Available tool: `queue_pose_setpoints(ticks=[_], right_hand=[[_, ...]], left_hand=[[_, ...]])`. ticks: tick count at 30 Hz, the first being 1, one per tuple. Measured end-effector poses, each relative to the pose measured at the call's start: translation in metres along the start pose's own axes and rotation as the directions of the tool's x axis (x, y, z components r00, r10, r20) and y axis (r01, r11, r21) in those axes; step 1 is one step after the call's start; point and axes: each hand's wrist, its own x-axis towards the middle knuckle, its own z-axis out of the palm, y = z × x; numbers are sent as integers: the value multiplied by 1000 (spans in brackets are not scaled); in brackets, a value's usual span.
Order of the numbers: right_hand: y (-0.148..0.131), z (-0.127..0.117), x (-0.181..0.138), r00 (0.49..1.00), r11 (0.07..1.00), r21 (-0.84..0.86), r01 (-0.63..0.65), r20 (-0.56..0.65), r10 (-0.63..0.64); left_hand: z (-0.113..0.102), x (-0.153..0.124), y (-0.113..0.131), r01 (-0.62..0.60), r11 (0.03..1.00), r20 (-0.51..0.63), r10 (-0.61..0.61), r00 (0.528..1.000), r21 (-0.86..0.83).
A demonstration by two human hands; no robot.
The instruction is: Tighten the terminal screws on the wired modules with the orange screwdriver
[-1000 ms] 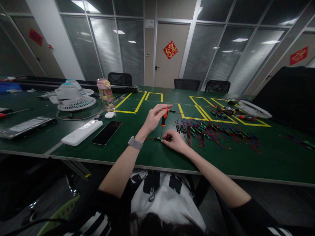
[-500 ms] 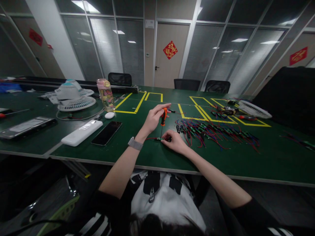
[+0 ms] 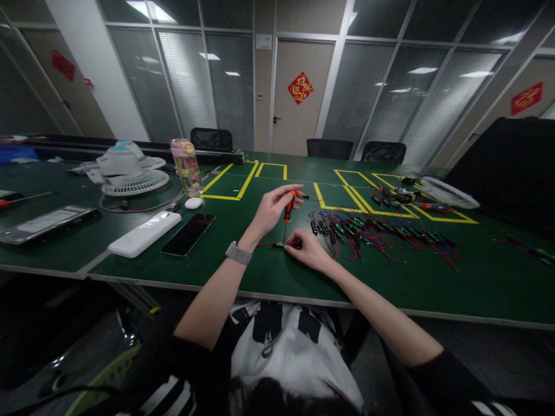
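Note:
My left hand grips the orange and black handle of a screwdriver, held nearly upright. Its thin shaft points down at a small green circuit board lying on the table. A red wire runs from the board's left end, towards my left wrist. My right hand pinches the right end of the board between thumb and fingers, so that end is hidden. To the right of my hands lies a pile of similar small boards with red and blue wires.
On the green table, a phone, a white power bank, a white oval case, a water bottle and a fan stand or lie to the left. Yellow tape marks rectangles. A dark monitor-like shape rises at right.
My left hand's fingers have shifted slightly around the screwdriver handle, and the handle leans a touch more to the right. My right hand and the board stay in place.

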Motion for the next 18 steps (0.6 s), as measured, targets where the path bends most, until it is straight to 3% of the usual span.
queue_pose_setpoints(ticks=[6, 13, 18], right_hand=[[-2, -1, 0, 1000, 1000, 21, 2, -2, -2], [-1, -1, 0, 1000, 1000, 21, 0, -4, 0], [-1, -1, 0, 1000, 1000, 14, 4, -1, -4]], left_hand=[[-1, -1, -2, -87, 976, -94, 108, 990, 202], [-1, 0, -1, 6, 999, -5, -6, 1000, -36], [-1, 1, -2, -73, 984, -111, 92, 990, 163]])
